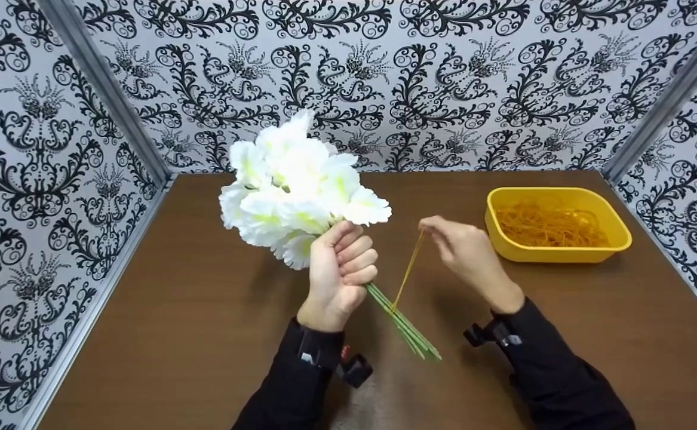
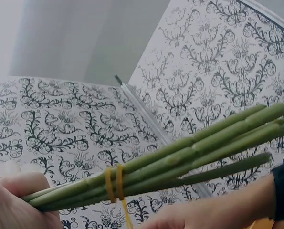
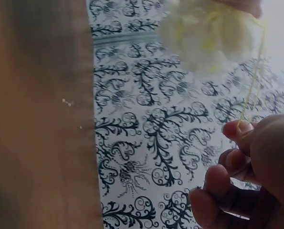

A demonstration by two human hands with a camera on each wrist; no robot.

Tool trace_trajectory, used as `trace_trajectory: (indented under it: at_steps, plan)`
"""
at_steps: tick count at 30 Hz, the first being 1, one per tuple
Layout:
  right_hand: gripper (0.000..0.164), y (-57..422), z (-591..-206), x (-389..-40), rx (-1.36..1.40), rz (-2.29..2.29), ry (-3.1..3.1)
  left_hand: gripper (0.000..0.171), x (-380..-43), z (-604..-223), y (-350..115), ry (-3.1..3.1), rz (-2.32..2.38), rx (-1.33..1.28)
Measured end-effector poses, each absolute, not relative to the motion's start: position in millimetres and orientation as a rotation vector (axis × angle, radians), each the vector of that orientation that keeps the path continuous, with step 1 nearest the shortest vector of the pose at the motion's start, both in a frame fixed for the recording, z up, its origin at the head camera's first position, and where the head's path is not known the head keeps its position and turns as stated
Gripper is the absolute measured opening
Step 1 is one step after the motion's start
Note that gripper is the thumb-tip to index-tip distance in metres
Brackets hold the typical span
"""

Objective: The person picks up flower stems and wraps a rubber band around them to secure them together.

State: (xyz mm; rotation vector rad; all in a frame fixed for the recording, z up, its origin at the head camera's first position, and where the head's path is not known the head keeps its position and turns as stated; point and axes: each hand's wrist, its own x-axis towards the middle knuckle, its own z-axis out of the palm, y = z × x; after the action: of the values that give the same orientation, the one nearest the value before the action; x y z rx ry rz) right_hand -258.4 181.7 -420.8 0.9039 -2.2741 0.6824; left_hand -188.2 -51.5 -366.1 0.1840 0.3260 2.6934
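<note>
A bunch of white artificial flowers (image 1: 300,185) is held up by my left hand (image 1: 342,272), whose fingers curl round the green stems (image 1: 411,331) just under the blooms. Around those stems, below the fist, a yellow rubber band (image 2: 115,183) makes a couple of turns, as the left wrist view shows. My right hand (image 1: 467,254) pinches the free end of the band between thumb and forefinger, stretching it taut up and away from the stems. In the right wrist view the other fingers (image 3: 218,179) are loosely bent, with the thin band running up to the bunch.
A yellow plastic tub (image 1: 563,255) filled with many rubber bands (image 1: 551,224) stands at the back right of the brown table (image 1: 205,346). Patterned panels (image 1: 348,77) with grey metal posts (image 1: 103,89) enclose the back and sides.
</note>
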Motion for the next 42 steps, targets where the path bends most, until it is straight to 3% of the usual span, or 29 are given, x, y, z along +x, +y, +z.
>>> trace_trajectory:
  at_steps: [9,15,26,37,42]
  plan:
    - [0.036,138.4,-461.5,-233.7,0.986,0.519,-2.551,0.047,-186.9,-364.6,-53.3,0.047,2.819,0.206]
    - [0.025,117.5,-470.4,-197.4,1.176,0.379,-2.468,0.047,-190.5,-365.9,-57.8,-0.089,2.982,0.164]
    - [0.015,110.3,-430.5,-152.7,1.242,0.195,-2.477,0.049,-207.1,-377.4,-69.0,-0.099,3.24,0.034]
    - [0.009,127.4,-390.8,-135.5,1.329,0.537,-2.119,0.048,-212.3,-383.5,-69.1,0.213,3.349,0.133]
    - [0.019,141.0,-373.3,-135.0,1.329,0.673,-1.989,0.047,-212.3,-384.2,-68.1,0.29,3.318,0.156]
